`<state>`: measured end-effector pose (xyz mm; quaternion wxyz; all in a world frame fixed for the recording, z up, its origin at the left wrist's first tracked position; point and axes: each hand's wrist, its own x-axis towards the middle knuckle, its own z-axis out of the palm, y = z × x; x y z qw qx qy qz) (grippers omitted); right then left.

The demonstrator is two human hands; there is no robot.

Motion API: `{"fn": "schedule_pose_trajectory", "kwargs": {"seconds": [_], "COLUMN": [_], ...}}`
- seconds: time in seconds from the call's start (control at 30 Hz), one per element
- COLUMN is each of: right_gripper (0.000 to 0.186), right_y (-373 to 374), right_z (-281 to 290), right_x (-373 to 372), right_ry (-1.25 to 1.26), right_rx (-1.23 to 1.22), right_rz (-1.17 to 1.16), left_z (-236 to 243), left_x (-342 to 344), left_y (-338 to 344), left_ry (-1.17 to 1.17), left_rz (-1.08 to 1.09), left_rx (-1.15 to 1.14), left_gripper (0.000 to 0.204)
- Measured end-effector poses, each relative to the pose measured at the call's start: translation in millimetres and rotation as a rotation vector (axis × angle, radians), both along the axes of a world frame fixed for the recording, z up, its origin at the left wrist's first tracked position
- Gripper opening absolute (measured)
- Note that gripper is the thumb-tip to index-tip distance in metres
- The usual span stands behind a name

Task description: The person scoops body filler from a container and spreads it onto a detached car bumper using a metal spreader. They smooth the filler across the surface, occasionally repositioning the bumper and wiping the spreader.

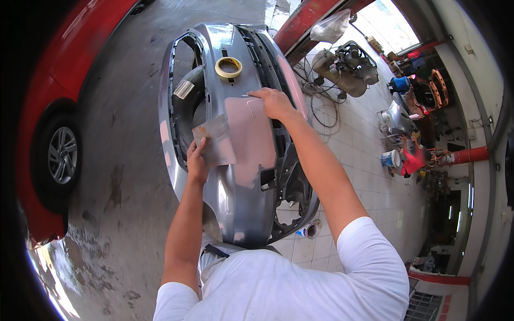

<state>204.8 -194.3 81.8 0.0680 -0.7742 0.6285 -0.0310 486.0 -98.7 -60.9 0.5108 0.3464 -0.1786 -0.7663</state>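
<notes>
Apparently spreading pink filler (pixel 252 140) on the bumper (pixel 242 216)
Left hand (pixel 197 161) pinches a plate (pixel 217 141); right hand (pixel 276 104), grip unclear; next stroke likely needs light pressure.

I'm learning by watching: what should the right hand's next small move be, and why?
Probably a light sweep of the right hand across the pink patch: the fingers are at the patch's upper edge, and pale streaks just below them look unsmoothed.
</notes>
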Motion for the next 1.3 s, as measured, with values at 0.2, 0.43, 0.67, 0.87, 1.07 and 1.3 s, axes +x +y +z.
{"fn": "schedule_pose_trajectory", "kwargs": {"seconds": [0.2, 0.43, 0.67, 0.87, 1.07, 1.3], "right_gripper": [0.046, 0.044, 0.05, 0.047, 0.055, 0.055], "right_y": [-20.7, 105.2, 241.1, 237.6, 81.8, -19.1], "right_z": [-6.1, -27.2, -51.0, -18.9, 15.3, -13.9], "right_x": [18.8, 17.4, 30.0, 20.9, 16.8, 45.6], "right_ry": [0.123, 0.021, 0.012, -0.061, -0.013, 0.161], "right_rx": [0.231, 0.002, -0.214, -0.005, 0.006, 0.163], "right_rz": [-0.017, 0.006, -0.042, -0.003, -0.002, -0.009], "left_z": [6.9, 16.4, 16.6, 2.5, -2.9, 4.7], "left_x": [-3.3, -1.4, -4.8, -0.6, 1.2, -0.3], "left_y": [-0.1, 0.6, 0.1, -1.3, 0.5, 2.1], "left_ry": [-0.02, -0.023, -0.051, -0.03, 0.028, 0.126], "left_rz": [0.038, 0.016, 0.03, 0.077, 0.058, 0.093], "left_rx": [-0.005, 0.019, 0.074, 0.019, 0.017, 0.067], "left_gripper": [0.039, 0.04, 0.042, 0.038, 0.039, 0.039]}}
